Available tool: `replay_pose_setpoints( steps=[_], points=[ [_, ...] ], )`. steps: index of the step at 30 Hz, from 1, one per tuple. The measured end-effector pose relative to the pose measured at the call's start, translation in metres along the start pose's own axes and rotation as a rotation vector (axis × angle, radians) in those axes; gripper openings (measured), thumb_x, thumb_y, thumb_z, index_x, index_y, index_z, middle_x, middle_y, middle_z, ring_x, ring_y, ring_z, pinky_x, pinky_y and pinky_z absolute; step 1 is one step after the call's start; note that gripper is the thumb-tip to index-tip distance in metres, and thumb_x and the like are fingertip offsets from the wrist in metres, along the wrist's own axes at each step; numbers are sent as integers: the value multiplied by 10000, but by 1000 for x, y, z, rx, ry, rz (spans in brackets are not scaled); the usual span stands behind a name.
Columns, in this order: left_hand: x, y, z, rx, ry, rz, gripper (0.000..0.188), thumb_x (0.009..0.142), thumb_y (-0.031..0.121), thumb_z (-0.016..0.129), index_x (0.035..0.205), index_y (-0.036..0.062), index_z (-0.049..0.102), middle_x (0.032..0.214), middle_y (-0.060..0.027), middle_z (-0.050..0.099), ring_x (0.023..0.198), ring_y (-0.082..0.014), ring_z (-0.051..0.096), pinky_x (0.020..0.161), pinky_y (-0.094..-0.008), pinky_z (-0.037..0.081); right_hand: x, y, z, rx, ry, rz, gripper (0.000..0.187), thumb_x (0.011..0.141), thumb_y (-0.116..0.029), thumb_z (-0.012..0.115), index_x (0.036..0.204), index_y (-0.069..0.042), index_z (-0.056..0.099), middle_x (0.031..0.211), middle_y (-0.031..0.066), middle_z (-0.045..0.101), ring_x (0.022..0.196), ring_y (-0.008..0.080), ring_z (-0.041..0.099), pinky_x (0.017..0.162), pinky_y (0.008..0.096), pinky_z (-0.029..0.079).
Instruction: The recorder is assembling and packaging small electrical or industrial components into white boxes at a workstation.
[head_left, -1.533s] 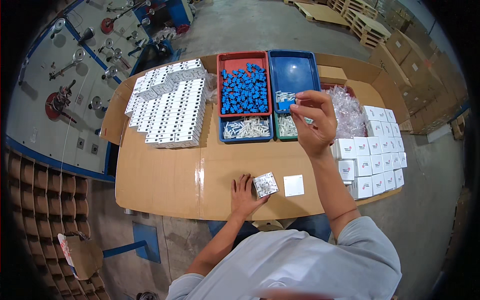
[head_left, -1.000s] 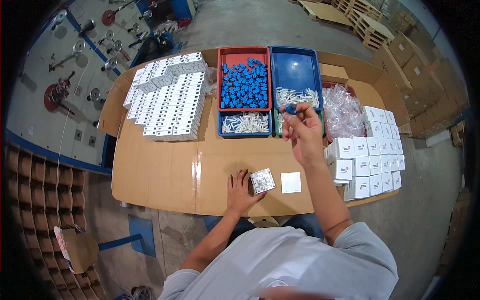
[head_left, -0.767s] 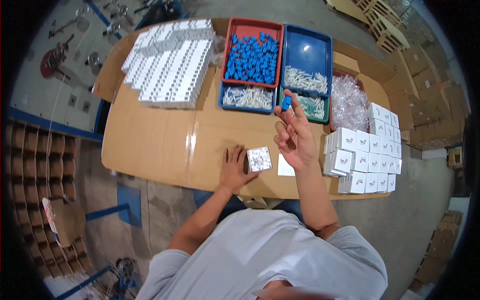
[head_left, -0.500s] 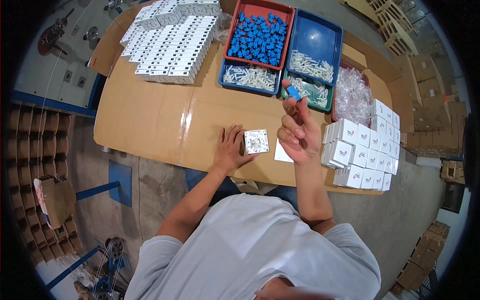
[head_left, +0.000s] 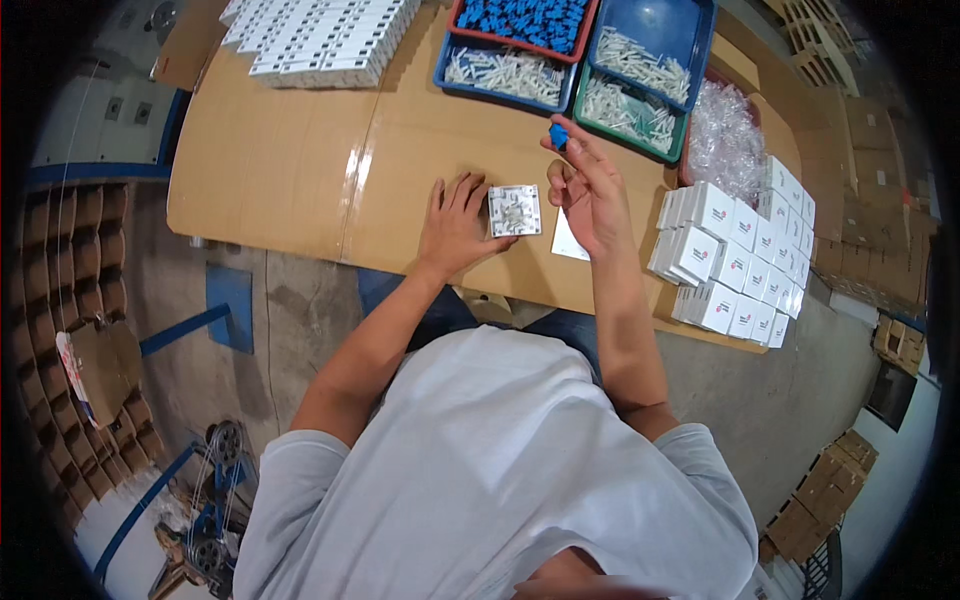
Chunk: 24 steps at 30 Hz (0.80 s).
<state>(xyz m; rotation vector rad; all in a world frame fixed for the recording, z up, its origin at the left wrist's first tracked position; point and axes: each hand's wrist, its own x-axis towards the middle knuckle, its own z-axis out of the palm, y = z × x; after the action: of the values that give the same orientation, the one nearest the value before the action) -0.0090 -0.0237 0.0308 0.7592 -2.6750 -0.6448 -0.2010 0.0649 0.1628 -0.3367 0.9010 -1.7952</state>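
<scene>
A white square plastic housing (head_left: 515, 211) lies on the cardboard-covered table with its detailed inner side up. My left hand (head_left: 457, 225) is flat beside it, fingers spread; the thumb runs along the near edge and the index finger is by the left side. Pinched between the fingertips of my right hand (head_left: 595, 195) is a small blue plastic part (head_left: 559, 136), held above the table just right of the housing. A flat white piece (head_left: 568, 238) lies partly hidden under my right hand.
Behind stand a red tray (head_left: 515, 42) of blue parts, blue trays (head_left: 505, 95) and a green tray (head_left: 625, 142) of slim pale pieces. Clear plastic bags (head_left: 722, 140) and stacked white boxes (head_left: 740, 260) are at right. More white units (head_left: 320, 45) are stacked far left.
My right hand has come lower and slightly left with the blue part, nearer the housing. The whole view has shifted, so the table sits higher. My left hand stays at the housing.
</scene>
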Motion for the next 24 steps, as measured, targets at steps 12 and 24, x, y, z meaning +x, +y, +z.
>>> replay_pose_setpoints(
  steps=[12, 24],
  points=[
    [-6, -10, 8, 51, 7, 44, 951, 753, 724, 719, 1414, 68, 525, 1497, -86, 473, 1497, -271, 331, 1247, -587, 186, -9, 77, -63, -604, 213, 103, 408, 987, -110, 691, 1374, -16, 605, 1150, 70, 734, 691, 84, 623, 546, 215, 468],
    [-5, -6, 4, 20, 25, 37, 932, 733, 665, 778, 1409, 77, 524, 1511, -78, 471, 1484, -276, 362, 1247, -572, 198, 2, 93, -76, -748, 155, 127, 381, 965, -113, 720, 1328, -20, 649, 1139, 81, 724, 685, 77, 620, 555, 237, 474]
  ],
)
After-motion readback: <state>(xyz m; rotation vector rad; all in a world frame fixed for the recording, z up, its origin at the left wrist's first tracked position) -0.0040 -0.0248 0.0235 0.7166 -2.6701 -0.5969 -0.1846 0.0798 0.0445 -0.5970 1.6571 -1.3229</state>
